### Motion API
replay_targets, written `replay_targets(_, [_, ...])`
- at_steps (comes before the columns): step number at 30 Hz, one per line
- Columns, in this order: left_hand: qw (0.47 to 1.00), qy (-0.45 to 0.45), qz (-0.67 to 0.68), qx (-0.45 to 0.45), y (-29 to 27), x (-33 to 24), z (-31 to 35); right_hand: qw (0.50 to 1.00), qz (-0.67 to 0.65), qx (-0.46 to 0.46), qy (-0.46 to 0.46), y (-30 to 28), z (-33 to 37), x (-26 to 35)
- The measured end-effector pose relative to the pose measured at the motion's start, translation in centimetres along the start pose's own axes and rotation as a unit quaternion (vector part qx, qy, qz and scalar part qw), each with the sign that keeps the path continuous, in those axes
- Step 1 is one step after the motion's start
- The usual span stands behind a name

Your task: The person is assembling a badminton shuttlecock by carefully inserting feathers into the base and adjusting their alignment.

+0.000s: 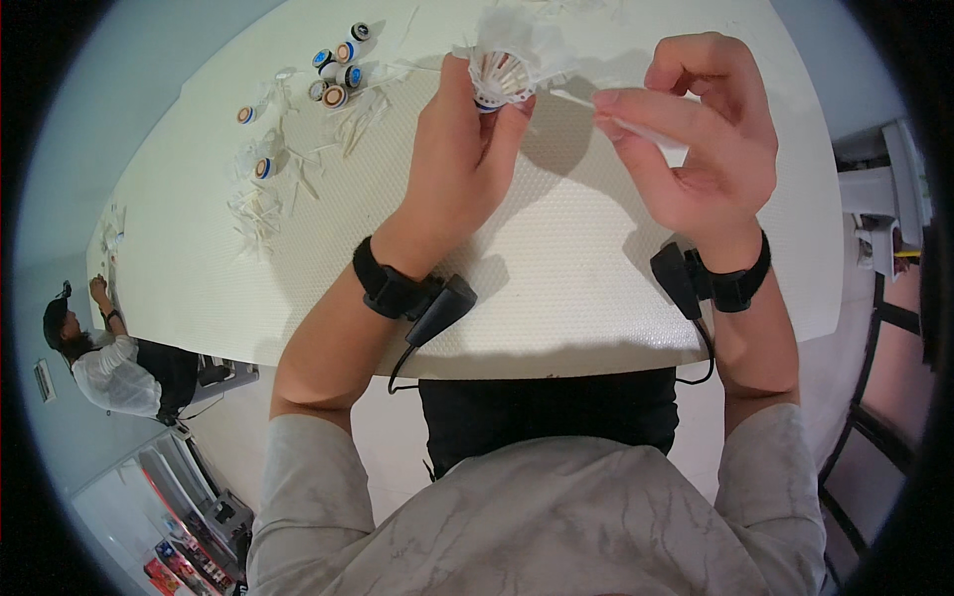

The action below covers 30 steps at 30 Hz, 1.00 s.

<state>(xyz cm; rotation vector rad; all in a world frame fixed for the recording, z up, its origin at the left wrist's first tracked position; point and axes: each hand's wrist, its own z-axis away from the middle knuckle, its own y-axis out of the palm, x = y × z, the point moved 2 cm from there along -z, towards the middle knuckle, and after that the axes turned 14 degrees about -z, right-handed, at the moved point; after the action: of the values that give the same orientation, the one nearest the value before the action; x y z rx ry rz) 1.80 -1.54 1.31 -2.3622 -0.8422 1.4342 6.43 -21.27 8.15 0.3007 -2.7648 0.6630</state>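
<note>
My left hand [459, 149] is closed around the base of a white feathered shuttlecock [505, 74], whose open skirt faces up toward me. A blue band shows at the cork end between the fingers. To the right, my right hand [706, 139] pinches a loose white feather [651, 133] between thumb and forefinger, with its thin shaft pointing toward the shuttlecock. A small gap appears to lie between the feather's tip and the skirt. The other fingers of my right hand are curled. Both wrists wear black straps with small black devices.
Several loose shuttlecock corks [335, 95] lie at the upper left of the white textured table [556, 298]. Near them are scattered stripped quills and feather scraps [255, 219]. Another person [119, 363] sits at the table's far left. Shelves [894, 199] stand beyond its right edge.
</note>
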Motion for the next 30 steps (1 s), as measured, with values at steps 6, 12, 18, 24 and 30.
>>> replay_targets(6, [0.998, 0.050, -0.021, 0.021, -0.3, -0.1, 0.2, 0.993, 0.089, 0.045, -0.055, 0.2, -0.3, 0.5])
replay_targets(12, [0.998, 0.002, 0.022, 0.052, -0.5, -0.3, 0.3, 0.979, 0.151, 0.082, -0.114, 0.5, -1.3, 0.8])
replay_targets(18, [0.999, 0.022, 0.009, 0.046, -0.5, -0.3, 0.2, 0.979, 0.131, 0.088, -0.133, 0.6, -1.4, 0.7])
replay_targets(24, [0.995, 0.030, 0.085, 0.030, -0.3, 0.0, 0.3, 0.973, 0.145, 0.111, -0.141, 0.6, -1.8, 1.1])
replay_targets(30, [0.995, 0.014, 0.090, 0.050, -0.7, -0.2, 0.2, 0.977, 0.108, 0.080, -0.168, 0.6, -1.3, 0.3])
